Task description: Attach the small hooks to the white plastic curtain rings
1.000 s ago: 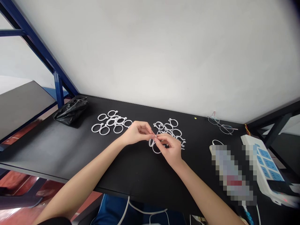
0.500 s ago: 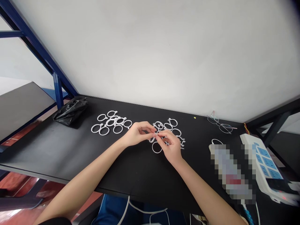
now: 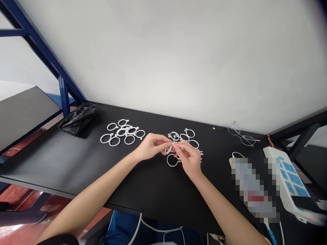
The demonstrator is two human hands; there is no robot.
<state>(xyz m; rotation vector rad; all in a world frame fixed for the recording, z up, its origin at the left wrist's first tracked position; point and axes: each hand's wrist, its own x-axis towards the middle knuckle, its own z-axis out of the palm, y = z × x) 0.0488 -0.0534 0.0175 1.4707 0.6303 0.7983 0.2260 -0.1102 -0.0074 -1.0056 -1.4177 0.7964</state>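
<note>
My left hand [image 3: 152, 146] and my right hand [image 3: 189, 157] meet over the black table, thumbs and fingertips pinched together. Between them they hold a white plastic curtain ring [image 3: 168, 150], a curved part of which hangs below the fingertips; the rest is hidden by my fingers. Under and behind the hands lies a loose group of white rings [image 3: 172, 160], some partly covered by my right hand. To the left of my left hand is a second pile of white rings [image 3: 114, 141], several of them overlapping, each with a small knob or eyelet.
A crumpled black plastic bag [image 3: 78, 119] lies at the back left of the black table [image 3: 63, 166]. Eyeglasses [image 3: 247, 140] rest at the back right, near the wall. A blurred-out phone-like device [image 3: 252, 190] with a cable and a white power strip [image 3: 288, 180] occupy the right side.
My fingertips have shifted slightly right, and more of the curved ring shows between them. The view has tilted a little. Both piles look the same.
</note>
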